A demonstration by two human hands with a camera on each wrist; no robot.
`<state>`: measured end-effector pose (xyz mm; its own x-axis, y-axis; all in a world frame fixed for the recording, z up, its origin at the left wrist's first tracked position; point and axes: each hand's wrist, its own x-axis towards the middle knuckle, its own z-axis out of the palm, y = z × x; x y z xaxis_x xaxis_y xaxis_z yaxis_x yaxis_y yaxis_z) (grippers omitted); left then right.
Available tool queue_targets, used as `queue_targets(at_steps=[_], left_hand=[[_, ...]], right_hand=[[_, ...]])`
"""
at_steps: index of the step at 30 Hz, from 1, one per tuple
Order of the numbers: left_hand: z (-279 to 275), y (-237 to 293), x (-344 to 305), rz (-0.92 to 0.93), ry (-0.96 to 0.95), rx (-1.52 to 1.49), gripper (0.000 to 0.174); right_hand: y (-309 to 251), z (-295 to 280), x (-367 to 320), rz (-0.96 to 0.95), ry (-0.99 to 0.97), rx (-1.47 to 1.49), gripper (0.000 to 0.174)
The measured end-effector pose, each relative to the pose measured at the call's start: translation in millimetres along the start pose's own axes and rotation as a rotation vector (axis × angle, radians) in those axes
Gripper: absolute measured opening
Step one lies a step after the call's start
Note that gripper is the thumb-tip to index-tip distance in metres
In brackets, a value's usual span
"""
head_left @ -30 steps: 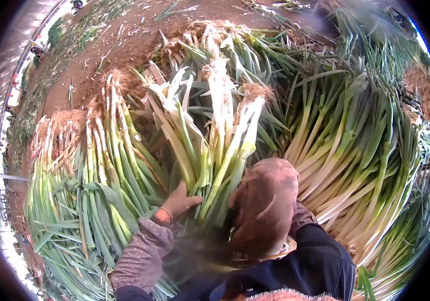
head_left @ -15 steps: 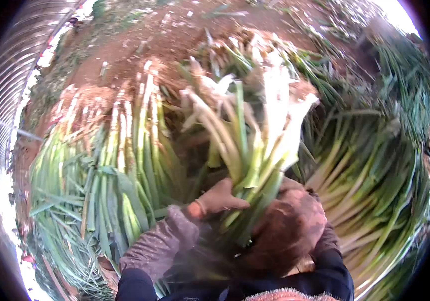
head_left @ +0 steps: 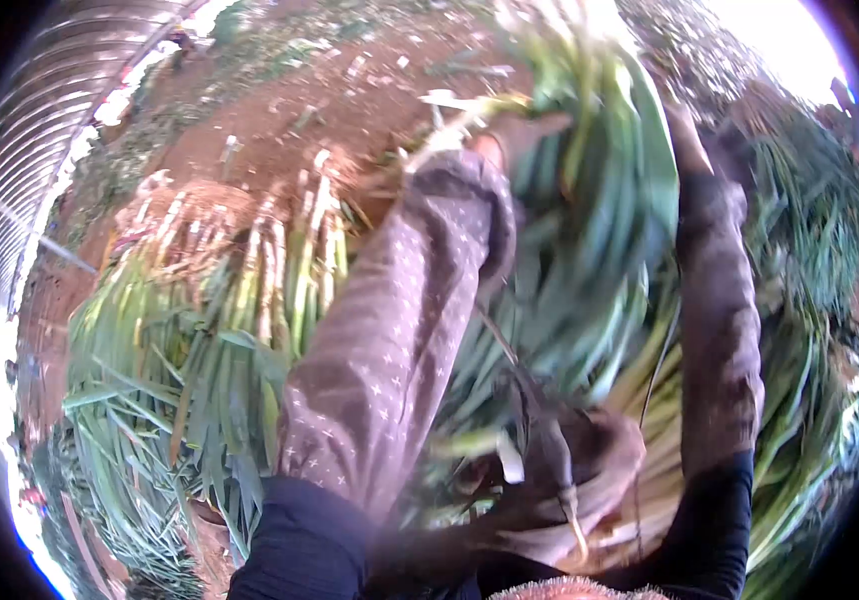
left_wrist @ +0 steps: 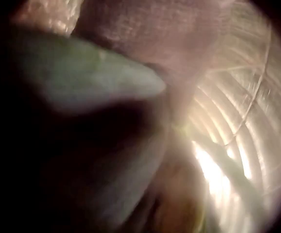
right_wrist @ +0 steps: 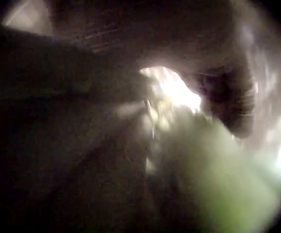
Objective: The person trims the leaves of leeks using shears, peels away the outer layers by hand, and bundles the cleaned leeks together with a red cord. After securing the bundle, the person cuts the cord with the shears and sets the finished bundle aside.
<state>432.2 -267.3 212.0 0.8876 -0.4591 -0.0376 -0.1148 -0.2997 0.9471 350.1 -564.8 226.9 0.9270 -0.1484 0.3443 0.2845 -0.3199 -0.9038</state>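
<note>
- Btwn the two hands, upper centre-right: leek bundle (head_left: 599,170), white ends up & away from the person, green leaves hanging toward the body; blurred.
- At its L side: L hand (head_left: 524,135), thumb across the near leaves, clamped on the bundle; other fingers hidden.
- At its R side: R hand (head_left: 687,140), clamped on the bundle; fingertips hidden in head view, curled digits over a green stalk in R wrist view.
- Behind L fingers, nearer the body: patterned sleeve (head_left: 399,330).
- Well L of L fingers: leek row (head_left: 199,340), roots away from the person.
- Beyond L fingers: brown soil (head_left: 279,120) w/ scraps.
- R of & nearer than R fingers: more leeks (head_left: 799,400).
- Far L, beyond the row: arched roof (head_left: 59,100).
</note>
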Motion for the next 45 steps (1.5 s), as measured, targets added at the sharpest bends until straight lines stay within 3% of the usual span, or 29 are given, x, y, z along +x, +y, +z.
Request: queue_targets(at_steps=[1, 2, 3, 5, 7, 8, 10, 12, 14, 15, 16, 18, 20, 22, 23, 24, 25, 27, 29, 30, 32, 33, 34, 36, 38, 40, 42, 44, 45], left_hand=[[-0.7, -20.5, 8.0, -0.049, 0.108, 0.271, 0.097], [6.9, -1.5, -41.0, -0.225, 0.199, 0.34, 0.098], [2.4, -37.9, -45.7, -0.143, 0.049, 0.324, 0.099], [11.7, -82.9, -126.3, -0.035, 0.008, 0.26, 0.099], [27.2, -125.4, -213.3, -0.156, -0.032, 0.407, 0.107], [35.0, -163.1, -250.6, -0.137, -0.096, 0.324, 0.101], [56.7, -155.6, -328.3, -0.122, -0.165, 0.124, 0.084], [85.8, -180.1, -396.6, 0.011, 0.159, 0.42, 0.069], [102.0, -178.7, -437.8, -0.157, 0.119, 0.413, 0.071], [111.7, -187.7, -455.1, -0.181, 0.095, 0.376, 0.062], [109.6, -170.2, -465.3, -0.29, -0.118, 0.314, 0.056], [124.6, -203.4, -493.8, -0.438, -0.427, 0.233, 0.048], [126.0, -200.5, -506.7, -0.363, -0.405, -0.141, 0.045], [128.2, -203.4, -510.8, -0.331, -0.352, -0.332, 0.042], [129.8, -211.0, -511.1, -0.345, -0.309, -0.336, 0.041], [129.9, -215.1, -512.5, -0.362, -0.265, -0.339, 0.039], [113.5, -178.2, -503.9, -0.442, -0.266, -0.362, 0.051], [99.3, -155.2, -508.1, -0.457, -0.162, -0.583, 0.048], [79.1, -108.9, -509.7, -0.536, -0.084, -0.773, 0.044], [62.0, -87.8, -511.1, -0.552, -0.172, -0.657, 0.042], [44.8, -59.4, -527.5, -0.584, -0.198, -0.568, 0.042], [41.8, -49.7, -538.6, -0.525, -0.201, -0.621, 0.04], [33.9, -28.3, -546.1, -0.586, -0.194, -0.689, 0.034], [18.4, -7.1, -560.4, -0.623, -0.234, -0.569, 0.025], [3.0, -3.9, -573.4, -0.349, -0.172, -0.526, 0.018], [-0.4, -9.9, -572.8, -0.048, 0.09, -0.838, 0.018], [-8.3, -8.1, -565.9, -0.229, 0.307, -0.736, 0.018], [-10.8, -28.4, -560.2, -0.089, 0.268, -0.737, 0.019], [-10.4, -28.4, -555.1, -0.134, 0.29, -0.828, 0.018]], right_hand=[[10.9, -5.4, 10.2, -0.074, 0.041, -0.157, 0.046], [19.0, -7.9, 9.7, -0.121, 0.085, -0.24, 0.045], [19.8, -2.0, -9.5, -0.118, 0.154, -0.235, 0.045], [17.6, 25.0, -61.1, 0.066, 0.078, -0.01, 0.046], [69.9, 49.9, -131.1, 0.463, -0.275, 0.192, 0.036], [96.5, 62.3, -165.9, 0.663, -0.439, 0.23, 0.03], [118.7, 97.3, -228.4, 0.853, -0.607, 0.185, 0.042], [107.2, 109.0, -266.7, 0.815, -0.669, 0.174, 0.049], [103.1, 112.6, -279.2, 0.86, -0.608, 0.239, 0.049], [100.5, 110.7, -278.3, 0.853, -0.594, 0.212, 0.049], [95.6, 107.0, -269.7, 0.845, -0.584, 0.188, 0.048], [74.8, 98.9, -247.5, 0.694, -0.62, 0.031, 0.046], [28.9, 94.1, -229.4, 0.649, -0.573, 0.079, 0.046], [-22.0, 97.5, -222.2, 0.463, -0.575, -0.052, 0.044], [-46.5, 98.8, -217.9, 0.287, -0.678, -0.295, 0.038], [-77.5, 105.9, -222.4, 0.258, -0.681, -0.297, 0.036], [-111.1, 116.1, -236.0, 0.228, -0.683, -0.297, 0.034], [-131.4, 138.9, -264.7, 0.053, -0.735, -0.315, 0.03], [-145.1, 164.9, -287.0, 0.223, -0.784, -0.195, 0.029], [-141.5, 177.9, -290.7, 0.294, -0.808, -0.203, 0.03], [-111.0, 203.4, -288.8, 0.231, -0.741, -0.087, 0.032], [-99.9, 214.1, -277.4, 0.103, -0.728, -0.137, 0.039], [-83.2, 227.2, -268.6, -0.252, -0.555, -0.341, 0.044], [-61.4, 249.2, -249.4, -0.206, -0.728, -0.44, 0.049], [-42.3, 272.0, -221.7, -0.41, -0.817, -0.312, 0.053], [-26.5, 301.8, -180.6, -0.148, -0.788, -0.399, 0.052], [5.6, 323.1, -139.6, -0.402, -0.608, -0.454, 0.054], [19.4, 349.5, -103.6, -0.272, -0.654, -0.614, 0.071], [31.4, 363.6, -90.1, -0.307, -0.616, -0.656, 0.076]])
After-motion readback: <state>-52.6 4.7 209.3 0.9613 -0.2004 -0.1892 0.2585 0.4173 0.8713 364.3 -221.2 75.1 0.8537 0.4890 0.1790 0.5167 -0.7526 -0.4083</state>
